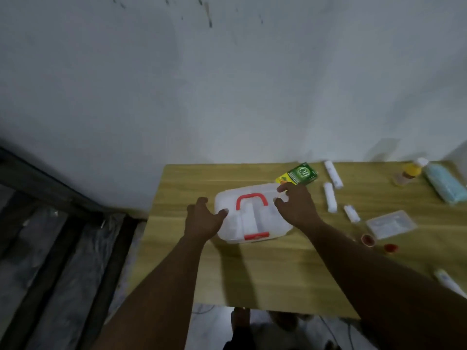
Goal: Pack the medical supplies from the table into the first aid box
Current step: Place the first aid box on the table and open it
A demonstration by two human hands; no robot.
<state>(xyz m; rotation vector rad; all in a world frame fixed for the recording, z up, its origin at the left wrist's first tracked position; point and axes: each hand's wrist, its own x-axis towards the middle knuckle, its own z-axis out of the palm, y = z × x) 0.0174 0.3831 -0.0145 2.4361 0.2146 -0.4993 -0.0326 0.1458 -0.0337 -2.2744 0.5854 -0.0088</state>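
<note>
White first aid box (252, 218), lid shut | both hands' grips wide on its sides | green carton (300, 174) reads perhaps "OB"

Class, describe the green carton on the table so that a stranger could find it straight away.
Start at the white first aid box with the red handle on the wooden table. Just beyond the box's far right corner, past the right hand, lies the green carton. It is the only green and yellow thing; its neighbours are white rolls.

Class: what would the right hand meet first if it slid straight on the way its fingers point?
Probably the green carton. The right hand rests on the box, pointing toward the carton just beyond; depth is unclear.
</note>
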